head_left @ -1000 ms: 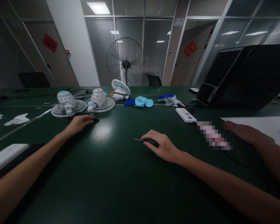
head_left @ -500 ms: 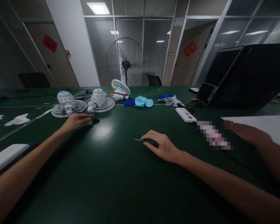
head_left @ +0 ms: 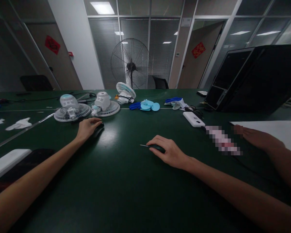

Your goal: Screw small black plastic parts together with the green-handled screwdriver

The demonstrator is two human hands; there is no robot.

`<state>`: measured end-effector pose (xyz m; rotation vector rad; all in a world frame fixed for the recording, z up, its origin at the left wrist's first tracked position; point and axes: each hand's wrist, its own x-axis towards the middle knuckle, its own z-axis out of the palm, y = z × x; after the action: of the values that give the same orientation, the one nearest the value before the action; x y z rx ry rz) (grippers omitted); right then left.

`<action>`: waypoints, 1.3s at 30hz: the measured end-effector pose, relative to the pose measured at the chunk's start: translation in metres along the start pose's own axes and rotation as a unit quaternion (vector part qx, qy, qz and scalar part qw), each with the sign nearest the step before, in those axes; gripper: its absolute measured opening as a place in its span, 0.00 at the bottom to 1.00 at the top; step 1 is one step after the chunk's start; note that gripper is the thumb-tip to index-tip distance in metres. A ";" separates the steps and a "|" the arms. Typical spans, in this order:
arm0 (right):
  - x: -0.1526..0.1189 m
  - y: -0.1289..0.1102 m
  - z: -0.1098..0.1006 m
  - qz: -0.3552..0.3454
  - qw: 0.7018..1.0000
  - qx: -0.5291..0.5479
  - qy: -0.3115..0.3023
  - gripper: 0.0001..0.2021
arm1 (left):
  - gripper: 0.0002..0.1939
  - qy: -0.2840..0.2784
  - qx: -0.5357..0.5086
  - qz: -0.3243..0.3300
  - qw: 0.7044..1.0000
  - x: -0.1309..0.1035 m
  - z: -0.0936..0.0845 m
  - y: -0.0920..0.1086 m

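My right hand rests over the green table, its fingers wrapped round the dark handle of a screwdriver; the thin metal shaft points left. My left hand is stretched forward on the left side, its fingers closed over a small black object. Most of that object is hidden under the fingertips, so its kind cannot be made out. Just beyond the left hand lie two white fan heads with grilles, one fan head to the left and another fan head nearer the middle.
A third fan head stands farther back, beside light-blue fan blades and blue-white gloves. At right are a white box-shaped device, a large black case and another person's hand. White cloth lies left.
My left hand has moved right, from beside the small black object to over it, and its fingers have closed there. My right hand with the screwdriver has stayed in place.
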<state>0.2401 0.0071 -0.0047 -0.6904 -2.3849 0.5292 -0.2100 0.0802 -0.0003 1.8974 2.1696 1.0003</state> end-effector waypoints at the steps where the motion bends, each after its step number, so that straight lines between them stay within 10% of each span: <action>1: 0.000 0.000 0.000 0.000 1.000 0.000 -0.002 0.14 | 0.21 -0.006 0.004 0.002 1.000 0.000 0.004 -0.001; 39: 0.000 -0.003 -0.001 -0.008 1.000 -0.019 -0.022 0.13 | 0.23 -0.002 -0.102 -0.153 0.983 0.013 0.009 -0.021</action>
<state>0.2399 0.0043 -0.0023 -0.6820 -2.4447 0.4978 -0.2266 0.0952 -0.0143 1.4229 2.1727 1.1027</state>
